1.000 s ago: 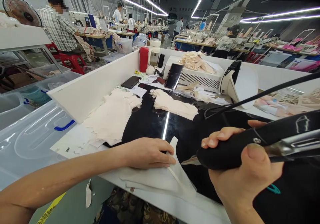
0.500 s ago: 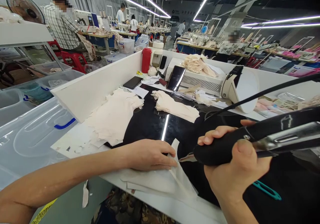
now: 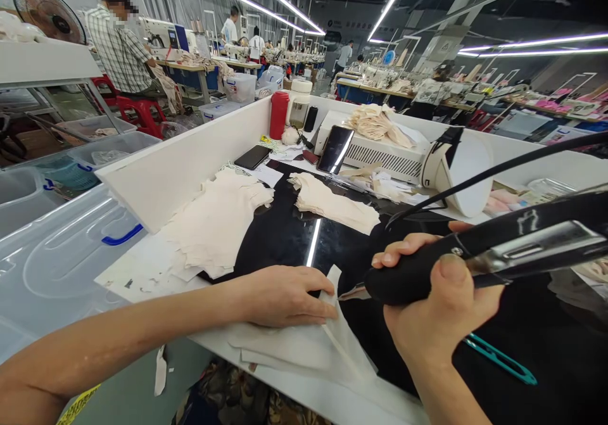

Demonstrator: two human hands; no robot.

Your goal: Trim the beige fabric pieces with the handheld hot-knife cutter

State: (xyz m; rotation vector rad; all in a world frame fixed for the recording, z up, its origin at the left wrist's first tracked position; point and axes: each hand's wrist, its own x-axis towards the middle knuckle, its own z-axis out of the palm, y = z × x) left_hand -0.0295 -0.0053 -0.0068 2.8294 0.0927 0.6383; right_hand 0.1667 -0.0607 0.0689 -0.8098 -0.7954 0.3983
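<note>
Left hand [image 3: 287,295] bent over thin off-white fabric [image 3: 351,342], pinch uncertain; right hand [image 3: 439,323] gripping black, metal-tipped handheld tool [image 3: 503,230] at two o'clock; piece apparently unfinished.

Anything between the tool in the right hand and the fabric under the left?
Nothing visible. The tool in the right hand has its tip by the edge of the fabric; contact is unclear. The left hand rests on the fabric, left of the tip.

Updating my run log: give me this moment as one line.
left hand: on pale material; right hand: gripping black handheld tool; tool tip: near material's edge
</note>
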